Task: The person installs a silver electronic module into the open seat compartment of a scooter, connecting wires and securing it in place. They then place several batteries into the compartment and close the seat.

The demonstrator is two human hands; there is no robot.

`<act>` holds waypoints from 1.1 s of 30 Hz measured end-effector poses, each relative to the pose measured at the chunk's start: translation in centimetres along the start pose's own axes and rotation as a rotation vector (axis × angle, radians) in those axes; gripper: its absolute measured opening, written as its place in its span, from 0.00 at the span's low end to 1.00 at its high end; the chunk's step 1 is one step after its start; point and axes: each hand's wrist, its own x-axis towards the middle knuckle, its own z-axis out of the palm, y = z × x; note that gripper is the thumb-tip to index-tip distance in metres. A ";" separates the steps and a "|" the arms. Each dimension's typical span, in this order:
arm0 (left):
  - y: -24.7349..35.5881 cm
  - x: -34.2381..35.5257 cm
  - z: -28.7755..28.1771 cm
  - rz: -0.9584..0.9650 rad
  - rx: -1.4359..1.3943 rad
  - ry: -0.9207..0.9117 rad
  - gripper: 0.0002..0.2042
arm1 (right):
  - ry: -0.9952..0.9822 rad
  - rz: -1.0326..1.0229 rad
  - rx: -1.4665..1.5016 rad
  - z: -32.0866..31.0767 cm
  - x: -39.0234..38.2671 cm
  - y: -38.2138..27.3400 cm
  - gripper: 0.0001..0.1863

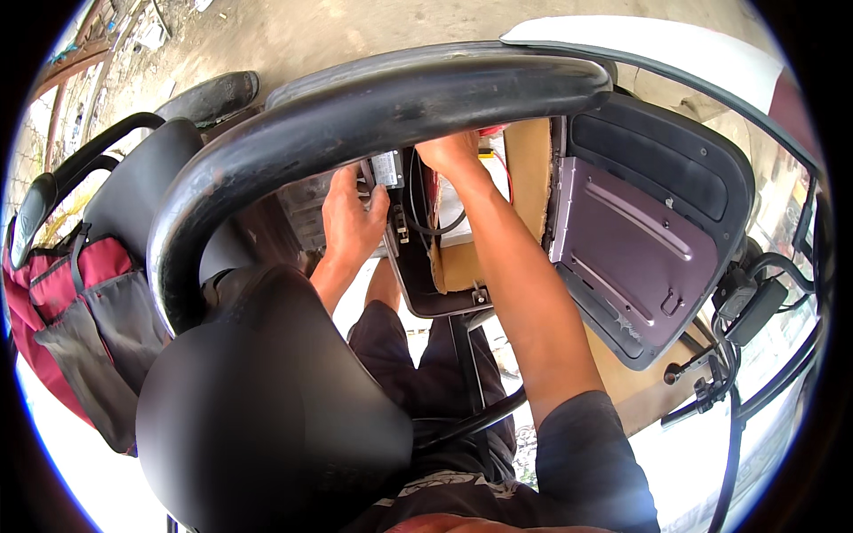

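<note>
My left hand (351, 218) is at the left rim of an open compartment (418, 306), thumb and fingers apart, with its fingertips running up close under a thick black tube (382, 102). Just beside it sits a small grey unit with a white label (386, 169). My right hand (449, 151) reaches into the compartment from the right; the tube hides its fingers, so what they touch does not show. Around it are a black cable (435, 232), a whitish block (456, 225) and a brown cardboard lining (530, 164).
The compartment's lid (640, 240) hangs open to the right. A black padded seat (275, 409) bulges at the lower left. Maroon and grey bags (98, 311) hang on the left. Handlebar parts and cables (737, 302) stand at the right edge.
</note>
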 end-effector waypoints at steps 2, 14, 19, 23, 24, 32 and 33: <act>-0.1 0.0 0.1 0.004 0.017 -0.001 0.21 | 0.036 0.021 0.008 -0.3 -0.4 -0.5 0.32; 0.1 0.0 0.2 0.041 0.003 0.030 0.21 | 0.101 -0.102 -0.051 0.4 -0.5 0.9 0.28; -0.1 0.1 0.1 0.043 0.030 0.002 0.22 | 0.229 -0.138 -0.056 1.1 -1.3 0.9 0.25; -0.4 0.1 0.0 0.057 0.024 0.007 0.22 | 0.265 -0.186 -0.156 1.7 -2.2 0.4 0.23; -0.4 -0.1 -0.1 0.047 0.024 0.004 0.22 | 0.280 -0.208 -0.157 1.8 -2.5 0.3 0.23; -0.3 -0.5 -0.2 0.059 0.043 -0.006 0.23 | 0.485 -0.298 -0.261 1.9 -4.3 1.9 0.22; -0.2 -0.8 -0.6 0.064 0.047 0.037 0.23 | 0.488 -0.310 -0.244 2.2 -4.3 1.5 0.22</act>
